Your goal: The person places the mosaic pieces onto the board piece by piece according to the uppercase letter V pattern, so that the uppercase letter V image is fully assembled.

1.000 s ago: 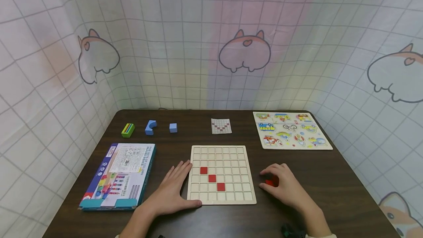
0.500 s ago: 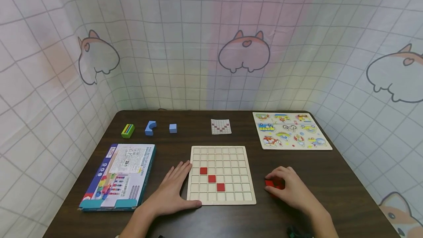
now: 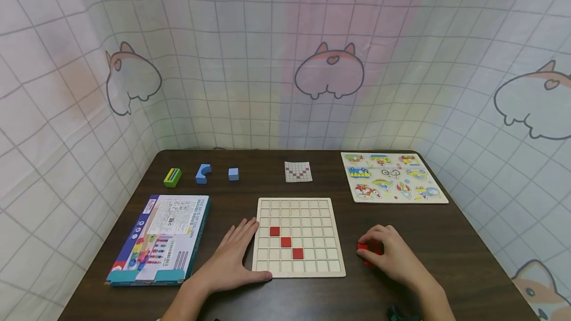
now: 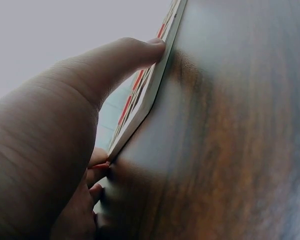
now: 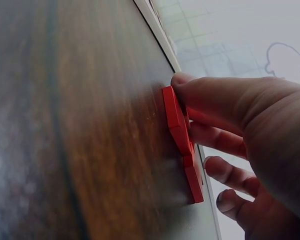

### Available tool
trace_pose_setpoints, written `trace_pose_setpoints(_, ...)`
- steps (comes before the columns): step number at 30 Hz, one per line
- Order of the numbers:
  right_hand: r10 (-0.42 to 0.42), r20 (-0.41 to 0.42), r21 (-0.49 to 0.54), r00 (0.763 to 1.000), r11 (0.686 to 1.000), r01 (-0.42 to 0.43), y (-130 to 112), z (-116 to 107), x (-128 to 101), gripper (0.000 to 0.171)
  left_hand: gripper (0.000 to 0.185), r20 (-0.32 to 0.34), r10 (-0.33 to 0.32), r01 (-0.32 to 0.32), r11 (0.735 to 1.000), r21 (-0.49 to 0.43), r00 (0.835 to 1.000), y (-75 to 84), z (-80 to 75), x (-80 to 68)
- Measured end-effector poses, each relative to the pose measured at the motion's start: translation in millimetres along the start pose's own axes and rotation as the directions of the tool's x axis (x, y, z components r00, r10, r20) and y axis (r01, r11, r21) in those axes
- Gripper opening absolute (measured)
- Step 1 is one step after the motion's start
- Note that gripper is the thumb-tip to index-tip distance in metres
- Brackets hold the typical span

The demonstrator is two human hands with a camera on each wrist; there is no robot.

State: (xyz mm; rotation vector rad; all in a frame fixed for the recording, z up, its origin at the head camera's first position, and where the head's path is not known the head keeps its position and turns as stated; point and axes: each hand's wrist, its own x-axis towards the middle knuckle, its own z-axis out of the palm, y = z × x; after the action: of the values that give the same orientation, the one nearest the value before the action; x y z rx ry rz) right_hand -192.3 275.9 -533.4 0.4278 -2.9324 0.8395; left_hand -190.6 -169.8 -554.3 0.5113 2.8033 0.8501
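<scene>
Right fingers (image 3: 376,232) curled round red tiles (image 5: 173,111), thumb (image 5: 210,95) touching | left hand (image 3: 229,261) wide, against grid board (image 3: 315,221)

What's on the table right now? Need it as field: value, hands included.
left hand: fingers at left edge of grid board, thumb at its near edge
right hand: thumb and fingers curled around loose red tiles, right of grid board
filled cells: three red squares, one diagonal
paper card: red V pattern, beyond grid board
box: left side
far left: striped green block, two blue blocks
far right: picture board
</scene>
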Motion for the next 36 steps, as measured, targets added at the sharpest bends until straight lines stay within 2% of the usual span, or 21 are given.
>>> trace_pose_setpoints(14,-0.005,-0.011,-0.003,1.0,1.0,0.005,-6,4,5,0.016,0.138,-0.007,0.007,-0.007,1.0,0.003,1.0,-1.2,0.6,-1.2)
trace_pose_setpoints(22,-0.064,-0.038,0.012,0.997,0.998,0.064,-14,12,13,0.016,0.139,-0.014,0.008,-0.007,1.0,0.015,1.0,-1.0,1.2,-1.1)
trace_pose_setpoints(36,-0.089,0.005,0.032,0.996,0.996,0.089,-44,23,35,0.017,0.141,-0.005,-0.007,0.007,1.0,-0.006,1.0,-1.5,0.5,-0.1)
